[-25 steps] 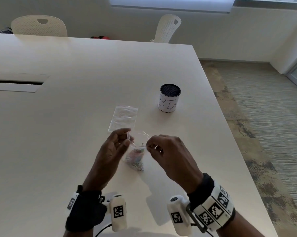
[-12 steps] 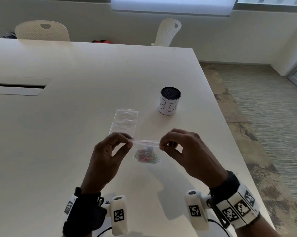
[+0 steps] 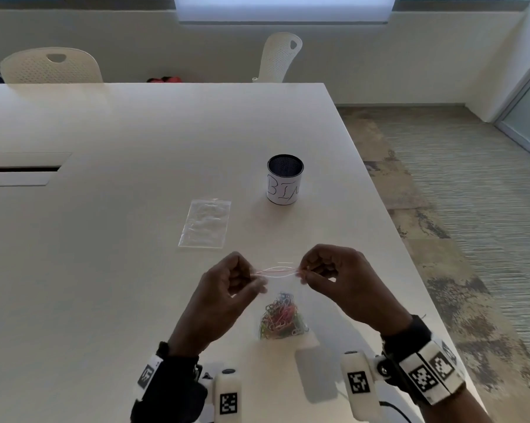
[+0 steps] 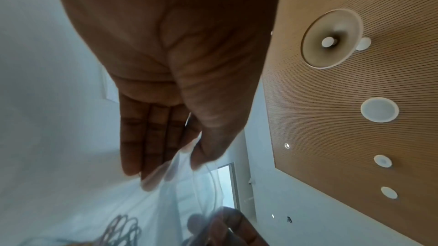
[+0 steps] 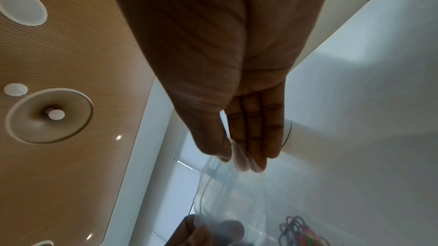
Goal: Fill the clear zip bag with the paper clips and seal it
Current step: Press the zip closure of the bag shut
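Note:
A clear zip bag (image 3: 280, 288) hangs above the white table (image 3: 135, 132), with a heap of coloured paper clips (image 3: 282, 319) at its bottom. My left hand (image 3: 251, 280) pinches the left end of the bag's top strip, thumb against fingers (image 4: 151, 156). The right end is pinched by my right hand (image 3: 303, 274), thumb and fingers (image 5: 251, 149) meeting on the plastic. The zip strip (image 3: 275, 270) stretches between the hands, and its two lips show a slight gap in the middle. The clips (image 5: 301, 231) also show through the plastic in the right wrist view.
A second, flat clear bag (image 3: 205, 222) lies on the table just beyond my hands. A black mesh cup with a white label (image 3: 285, 183) stands further back right. The table's right edge (image 3: 410, 248) runs close to my right hand. Two chairs (image 3: 50, 65) stand at the far side.
Both hands have drawn apart and pulled the bag's top strip taut and straight. The bag now hangs lower, with the clips settled at its bottom.

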{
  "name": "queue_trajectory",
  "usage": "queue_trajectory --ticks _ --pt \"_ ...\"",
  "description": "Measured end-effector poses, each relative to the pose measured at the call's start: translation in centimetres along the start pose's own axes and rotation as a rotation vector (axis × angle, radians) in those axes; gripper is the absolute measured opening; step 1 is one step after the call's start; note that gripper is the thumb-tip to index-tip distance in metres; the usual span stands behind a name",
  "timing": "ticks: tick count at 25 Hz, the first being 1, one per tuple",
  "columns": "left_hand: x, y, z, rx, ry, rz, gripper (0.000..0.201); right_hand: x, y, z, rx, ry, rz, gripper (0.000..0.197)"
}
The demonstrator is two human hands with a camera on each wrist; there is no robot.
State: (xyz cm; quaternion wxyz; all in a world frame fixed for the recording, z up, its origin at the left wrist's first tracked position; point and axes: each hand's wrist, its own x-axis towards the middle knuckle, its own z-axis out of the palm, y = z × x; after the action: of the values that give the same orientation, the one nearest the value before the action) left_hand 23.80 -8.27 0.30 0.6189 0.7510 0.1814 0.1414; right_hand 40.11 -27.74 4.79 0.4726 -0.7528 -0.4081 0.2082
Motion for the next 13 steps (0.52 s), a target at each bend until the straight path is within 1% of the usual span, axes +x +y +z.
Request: queue_trajectory --ticks 2,3,4,7,9,11,13 --pt "0.6 0.1 0.5 -0.037 -0.038 -0.031 0.035 0.1 0.5 0.0 0.054 0.012 0.006 0.006" --pt "0.9 0.2 0.8 -0.035 -0.043 -0.039 0.041 0.2 0.6 0.1 0.084 0.019 0.017 0.008" --pt "1.2 0.4 1.0 -0.026 -0.046 -0.042 0.04 0.3 0.7 0.2 0.114 0.025 0.042 0.012" --pt "2.0 0.5 1.7 -0.04 -0.02 -0.055 0.017 0.6 1.3 0.9 0.186 0.013 0.139 0.026" --pt "2.2 0.4 1.8 -0.067 0.009 -0.052 0.011 0.7 1.8 1.4 0.23 0.013 0.165 0.021" --pt "2.5 0.3 1.8 -0.09 0.022 -0.045 0.01 0.8 2.2 1.9 0.289 0.023 0.168 0.011" --pt "2.7 0.2 1.7 -0.099 0.029 -0.039 0.011 1.0 2.6 2.3 0.326 0.037 0.163 0.007"
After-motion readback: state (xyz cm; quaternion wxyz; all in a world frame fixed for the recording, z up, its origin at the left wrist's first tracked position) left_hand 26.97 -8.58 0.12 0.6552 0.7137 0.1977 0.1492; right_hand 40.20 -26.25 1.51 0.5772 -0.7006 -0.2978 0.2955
